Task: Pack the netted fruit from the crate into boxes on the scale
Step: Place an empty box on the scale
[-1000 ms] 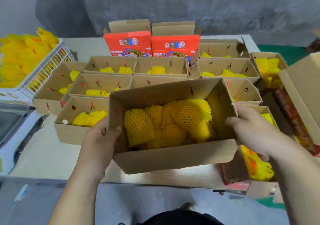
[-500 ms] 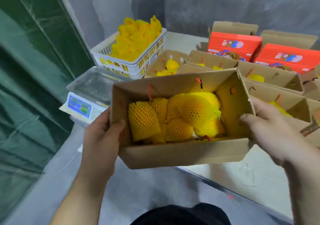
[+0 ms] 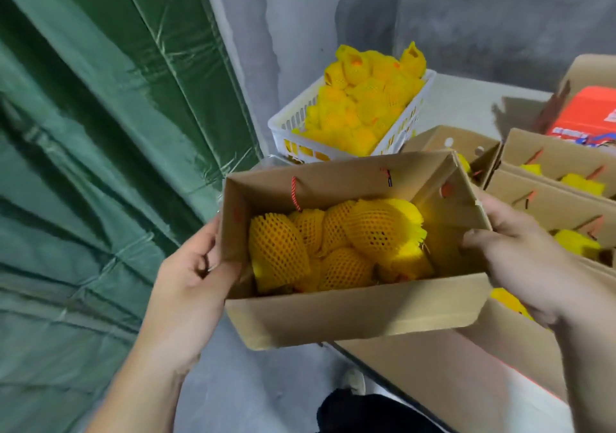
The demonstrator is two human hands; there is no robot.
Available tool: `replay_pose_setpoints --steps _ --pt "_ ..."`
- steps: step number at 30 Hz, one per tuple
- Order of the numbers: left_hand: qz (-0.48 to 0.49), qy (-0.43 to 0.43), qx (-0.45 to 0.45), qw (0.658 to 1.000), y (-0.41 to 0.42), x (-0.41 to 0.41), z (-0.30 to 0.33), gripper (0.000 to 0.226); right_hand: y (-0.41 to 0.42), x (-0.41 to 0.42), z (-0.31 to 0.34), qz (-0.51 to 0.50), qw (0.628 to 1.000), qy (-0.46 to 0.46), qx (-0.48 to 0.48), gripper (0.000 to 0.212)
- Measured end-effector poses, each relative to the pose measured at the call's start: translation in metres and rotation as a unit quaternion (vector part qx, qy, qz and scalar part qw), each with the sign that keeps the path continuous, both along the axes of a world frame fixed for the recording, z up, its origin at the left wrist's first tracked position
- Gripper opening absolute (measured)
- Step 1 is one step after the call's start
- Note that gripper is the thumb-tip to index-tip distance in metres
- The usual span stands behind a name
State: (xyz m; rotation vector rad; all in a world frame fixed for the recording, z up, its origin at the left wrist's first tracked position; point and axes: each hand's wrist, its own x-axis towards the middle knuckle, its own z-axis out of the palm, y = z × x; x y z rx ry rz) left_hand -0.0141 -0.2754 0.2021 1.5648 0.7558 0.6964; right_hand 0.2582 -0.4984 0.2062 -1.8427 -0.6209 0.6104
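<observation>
Holding the cardboard box [image 3: 350, 312] off the table, I see netted fruit [image 3: 336, 246] filling its floor. My left hand [image 3: 190, 279] wraps the left end wall, thumb over the rim; my right hand [image 3: 520, 259] clamps the right end wall, thumb inside. The box hangs past the table edge [image 3: 353, 356], bare floor below. Behind its far rim sits the white crate [image 3: 336, 122] heaped with netted fruit. Open boxes [image 3: 550, 172] crowd the right side. Green tarp [image 3: 100, 166] walls off the left.

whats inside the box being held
Netted fruit in yellow foam sleeves fills the held box; about five show on top. Any beneath, and the box floor, are covered.
</observation>
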Motion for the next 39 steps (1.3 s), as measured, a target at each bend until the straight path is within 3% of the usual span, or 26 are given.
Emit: replay_pose_setpoints --steps 4,7,10,16,19,21,23,27,31,34,37,39 --pt "0.017 0.013 -0.002 1.0 0.071 0.03 0.004 0.085 0.076 0.024 0.0 0.043 0.999 0.006 -0.002 0.087" --pt "0.03 0.03 0.0 0.999 0.13 0.056 0.007 0.075 0.115 0.029 -0.008 0.042 0.997 0.058 0.017 0.087" --pt "0.018 0.048 -0.002 0.999 0.188 0.085 0.008 0.061 0.145 0.02 -0.022 0.011 0.989 0.145 0.024 0.087" --pt "-0.106 0.148 0.034 0.983 0.303 0.131 -0.028 0.058 0.202 -0.023 -0.051 -0.111 0.974 0.194 0.035 0.08" --pt "-0.175 0.156 0.023 0.972 0.342 0.134 -0.052 0.056 0.229 -0.044 -0.061 -0.194 0.964 0.178 0.049 0.076" --pt "-0.246 0.151 0.011 0.957 0.363 0.137 -0.059 0.044 0.246 -0.057 -0.064 -0.244 0.954 0.169 0.041 0.083" --pt "-0.313 0.14 0.003 0.94 0.378 0.142 -0.06 0.034 0.262 -0.071 -0.061 -0.287 0.945 0.155 0.018 0.076" --pt "-0.319 0.131 0.067 0.936 0.384 0.145 -0.056 0.044 0.285 -0.095 -0.062 -0.368 0.92 0.137 -0.003 0.06" --pt "-0.282 0.132 0.011 0.95 0.384 0.128 -0.066 0.03 0.298 -0.121 -0.066 -0.447 0.889 0.094 0.029 0.035" --pt "-0.21 0.129 -0.011 0.969 0.382 0.105 -0.077 0.033 0.315 -0.154 -0.076 -0.449 0.893 0.007 0.012 0.05" --pt "-0.194 0.125 -0.051 0.972 0.37 0.069 -0.085 0.03 0.336 -0.194 -0.089 -0.446 0.887 -0.05 -0.106 0.099" --pt "-0.205 0.133 -0.072 0.967 0.363 0.045 -0.089 0.027 0.345 -0.219 -0.095 -0.42 0.891 -0.064 -0.162 0.111"
